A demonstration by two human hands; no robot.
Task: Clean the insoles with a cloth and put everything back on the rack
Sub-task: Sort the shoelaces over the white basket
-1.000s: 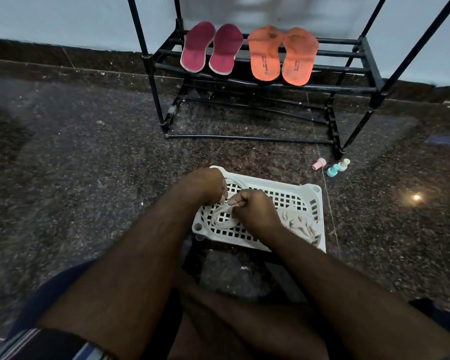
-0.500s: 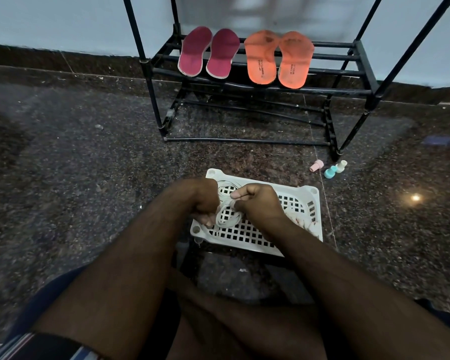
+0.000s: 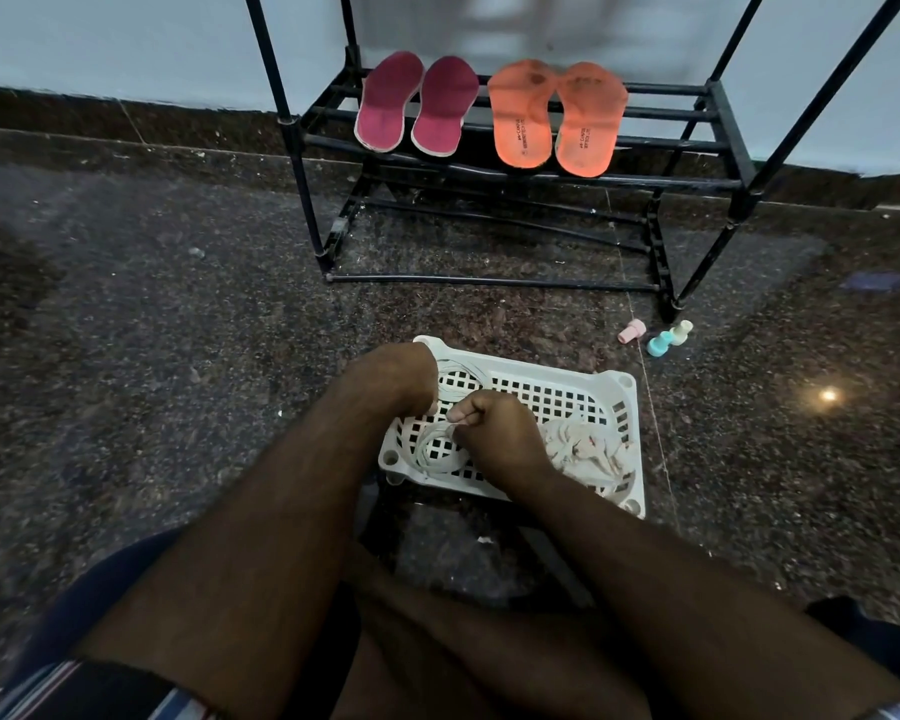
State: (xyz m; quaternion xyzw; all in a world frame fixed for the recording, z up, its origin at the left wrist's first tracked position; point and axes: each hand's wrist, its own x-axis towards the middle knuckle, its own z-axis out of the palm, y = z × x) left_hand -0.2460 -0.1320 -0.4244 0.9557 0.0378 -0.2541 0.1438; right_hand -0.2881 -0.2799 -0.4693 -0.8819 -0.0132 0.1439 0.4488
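Two magenta insoles [image 3: 417, 106] and two orange insoles [image 3: 557, 119] lie side by side on the lower shelf of the black rack [image 3: 718, 114]. In front of me a white perforated basket [image 3: 557, 379] stands on the floor. A crumpled white cloth [image 3: 585, 449] lies in its right half. A white lace [image 3: 437, 457] is looped in its left half. My right hand [image 3: 494, 439] pinches this lace above the loop. My left hand [image 3: 398, 379] is curled in a fist at the basket's far left corner and seems to hold the lace's other part; its fingers are hidden.
Three small bottles [image 3: 661, 337], pink, teal and cream, lie on the dark granite floor [image 3: 178, 330] by the rack's front right leg. A pale wall rises behind the rack. My knees and shorts fill the bottom of the view.
My left hand has moved away from me toward the basket's far left corner. My right hand has shifted slightly nearer to me while still pinching the lace. The insoles have not moved.
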